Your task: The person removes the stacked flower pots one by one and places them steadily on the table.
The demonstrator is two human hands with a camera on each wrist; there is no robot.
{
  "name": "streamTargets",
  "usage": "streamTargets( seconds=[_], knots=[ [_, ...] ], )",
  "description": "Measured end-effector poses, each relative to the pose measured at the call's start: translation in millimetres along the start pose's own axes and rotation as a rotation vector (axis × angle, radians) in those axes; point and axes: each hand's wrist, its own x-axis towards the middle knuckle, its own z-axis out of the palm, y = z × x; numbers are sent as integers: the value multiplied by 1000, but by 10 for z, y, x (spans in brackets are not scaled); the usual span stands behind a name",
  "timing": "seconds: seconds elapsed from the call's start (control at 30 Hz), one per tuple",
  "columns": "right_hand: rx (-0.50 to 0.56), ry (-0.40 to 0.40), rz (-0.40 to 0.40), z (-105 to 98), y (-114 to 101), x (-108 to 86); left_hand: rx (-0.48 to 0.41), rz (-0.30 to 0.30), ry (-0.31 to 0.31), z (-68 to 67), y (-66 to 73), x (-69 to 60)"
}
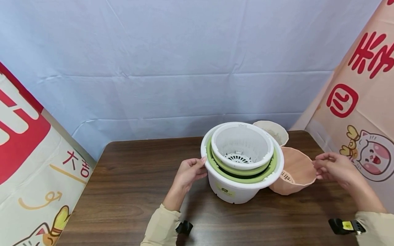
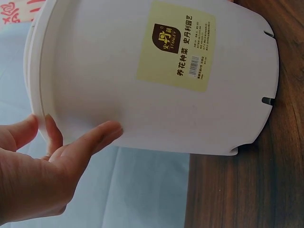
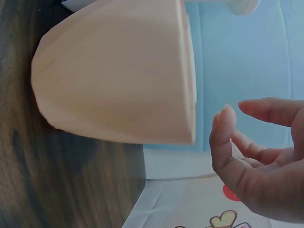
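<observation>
A large white plastic flowerpot with a yellow label stands on the table, right of its middle. Nested inside it are green-rimmed pots and, on top, a smaller white pot with a slotted bottom. My left hand pinches the large pot's rim at its left side, thumb on top and index finger beneath. To the right sits a peach faceted pot with a perforated bottom. My right hand is beside that pot's rim, a small gap between them, fingers loosely curled and holding nothing.
A cream pot stands behind the peach one, partly hidden by the white stack. The brown wooden table meets a pale blue cloth at the back. Printed banners hang at both sides.
</observation>
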Motion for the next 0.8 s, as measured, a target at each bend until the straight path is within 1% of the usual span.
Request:
streamTargets(
  seconds=[0.17,0.37,0.6,0.8],
  knots=[
    [23,-4,-51,11,-98,27,-4,6,-1,-1,-4,-1],
    [1,-18,-99,46,-255,24,-12,5,-3,2,-10,-1],
    [14,-43,-154,65,-384,23,-8,6,-4,2,-9,-1],
    [41,-52,-163,87,-492,29,-4,4,-1,0,-3,-1]
  ],
)
